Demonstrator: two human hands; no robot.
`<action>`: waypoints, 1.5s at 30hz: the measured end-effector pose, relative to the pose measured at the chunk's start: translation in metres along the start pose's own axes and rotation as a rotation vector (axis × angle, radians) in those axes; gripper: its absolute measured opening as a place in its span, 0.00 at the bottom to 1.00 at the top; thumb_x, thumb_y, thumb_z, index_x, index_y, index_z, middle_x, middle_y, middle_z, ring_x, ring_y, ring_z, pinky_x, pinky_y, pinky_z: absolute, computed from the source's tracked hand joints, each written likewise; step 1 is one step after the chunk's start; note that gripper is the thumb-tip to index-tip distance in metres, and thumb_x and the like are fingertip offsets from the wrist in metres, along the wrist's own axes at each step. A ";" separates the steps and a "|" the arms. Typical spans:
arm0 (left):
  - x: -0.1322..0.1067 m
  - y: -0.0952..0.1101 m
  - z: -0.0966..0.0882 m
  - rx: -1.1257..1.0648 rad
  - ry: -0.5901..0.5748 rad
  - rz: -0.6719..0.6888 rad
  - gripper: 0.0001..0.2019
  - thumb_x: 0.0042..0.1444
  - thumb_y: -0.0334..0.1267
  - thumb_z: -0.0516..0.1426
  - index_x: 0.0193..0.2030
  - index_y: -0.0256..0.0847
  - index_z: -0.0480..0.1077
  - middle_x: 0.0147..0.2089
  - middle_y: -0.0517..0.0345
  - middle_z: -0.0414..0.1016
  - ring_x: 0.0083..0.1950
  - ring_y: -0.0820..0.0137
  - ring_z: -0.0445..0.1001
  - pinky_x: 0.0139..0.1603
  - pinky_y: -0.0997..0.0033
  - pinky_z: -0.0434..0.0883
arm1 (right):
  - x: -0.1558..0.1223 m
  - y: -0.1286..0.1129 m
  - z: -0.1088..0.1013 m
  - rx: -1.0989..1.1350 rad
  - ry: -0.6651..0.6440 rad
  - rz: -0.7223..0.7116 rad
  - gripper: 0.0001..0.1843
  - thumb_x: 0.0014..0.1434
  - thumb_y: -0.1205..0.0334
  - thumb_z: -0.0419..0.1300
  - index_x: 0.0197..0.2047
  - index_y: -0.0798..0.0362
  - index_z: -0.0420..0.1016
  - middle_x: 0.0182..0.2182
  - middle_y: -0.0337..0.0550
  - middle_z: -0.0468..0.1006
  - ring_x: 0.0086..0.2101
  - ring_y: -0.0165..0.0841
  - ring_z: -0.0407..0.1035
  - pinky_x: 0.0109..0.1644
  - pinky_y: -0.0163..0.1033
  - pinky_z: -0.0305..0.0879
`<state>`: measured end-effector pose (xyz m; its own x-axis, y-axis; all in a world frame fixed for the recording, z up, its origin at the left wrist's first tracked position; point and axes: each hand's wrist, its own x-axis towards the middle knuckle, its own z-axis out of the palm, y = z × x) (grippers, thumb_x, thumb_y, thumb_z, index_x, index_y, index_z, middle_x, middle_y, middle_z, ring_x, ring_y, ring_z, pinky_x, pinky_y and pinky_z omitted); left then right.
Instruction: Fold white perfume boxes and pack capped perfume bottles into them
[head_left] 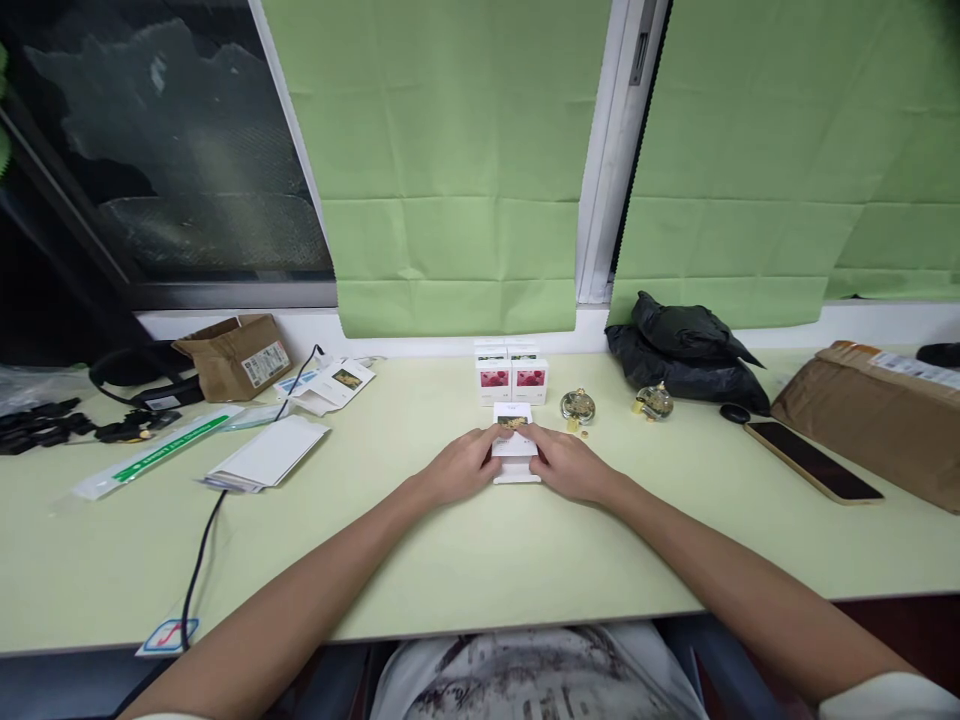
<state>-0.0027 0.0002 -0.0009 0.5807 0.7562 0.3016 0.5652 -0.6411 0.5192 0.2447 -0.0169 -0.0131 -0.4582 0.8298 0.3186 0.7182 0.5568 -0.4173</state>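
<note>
A small white box (515, 458) stands open on the pale green table (465, 560), straight ahead of me. My left hand (459, 466) grips its left side with curled fingers. My right hand (566, 464) grips its right side, thumb and forefinger pinched at the top, where a small gold object (513, 423) sits in the box opening. Just behind stand several closed white boxes with red pictures (512, 378). Two round gold-capped glass bottles (577, 406) (655, 401) rest to the right of them.
A black plastic bag (686, 355) lies at the back right, with a phone (811, 459) and a brown parcel (874, 412) beyond it. To the left are flat white cartons (266, 453), a black cable (201, 555), a torn cardboard box (236, 354) and a long green-striped packet (154, 453).
</note>
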 end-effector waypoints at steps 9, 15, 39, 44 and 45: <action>0.000 -0.001 -0.018 -0.088 -0.112 0.022 0.30 0.64 0.56 0.59 0.71 0.50 0.69 0.44 0.52 0.78 0.48 0.57 0.75 0.50 0.61 0.71 | -0.002 0.010 -0.014 0.208 -0.035 0.053 0.24 0.68 0.57 0.57 0.65 0.46 0.59 0.36 0.36 0.76 0.32 0.34 0.70 0.38 0.37 0.61; 0.001 -0.001 -0.013 -0.064 -0.088 -0.015 0.38 0.57 0.62 0.64 0.71 0.49 0.69 0.42 0.53 0.76 0.43 0.59 0.74 0.45 0.63 0.71 | -0.004 0.006 -0.018 0.260 -0.075 0.075 0.24 0.62 0.46 0.66 0.54 0.45 0.61 0.38 0.34 0.74 0.32 0.33 0.67 0.37 0.37 0.61; 0.005 -0.018 -0.003 0.005 -0.028 0.005 0.25 0.70 0.56 0.54 0.66 0.44 0.72 0.48 0.50 0.80 0.49 0.59 0.77 0.49 0.62 0.72 | 0.000 0.011 0.001 0.089 0.148 -0.124 0.21 0.73 0.61 0.58 0.66 0.45 0.64 0.60 0.50 0.71 0.58 0.44 0.68 0.60 0.52 0.70; 0.003 -0.018 0.000 0.004 0.002 0.044 0.22 0.72 0.54 0.51 0.64 0.46 0.71 0.53 0.49 0.79 0.52 0.58 0.77 0.53 0.60 0.71 | 0.006 0.019 0.008 0.000 0.118 -0.185 0.14 0.75 0.61 0.53 0.61 0.47 0.72 0.60 0.51 0.75 0.59 0.46 0.69 0.62 0.55 0.69; 0.004 -0.018 0.000 -0.015 0.004 0.018 0.23 0.72 0.55 0.50 0.65 0.47 0.70 0.50 0.51 0.79 0.48 0.60 0.77 0.50 0.61 0.72 | 0.007 0.019 0.008 -0.016 0.114 -0.193 0.13 0.76 0.61 0.52 0.59 0.48 0.73 0.58 0.51 0.76 0.58 0.46 0.70 0.60 0.54 0.70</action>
<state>-0.0105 0.0143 -0.0092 0.5882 0.7451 0.3142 0.5457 -0.6525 0.5257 0.2507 -0.0003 -0.0252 -0.5270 0.6976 0.4855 0.6314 0.7037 -0.3258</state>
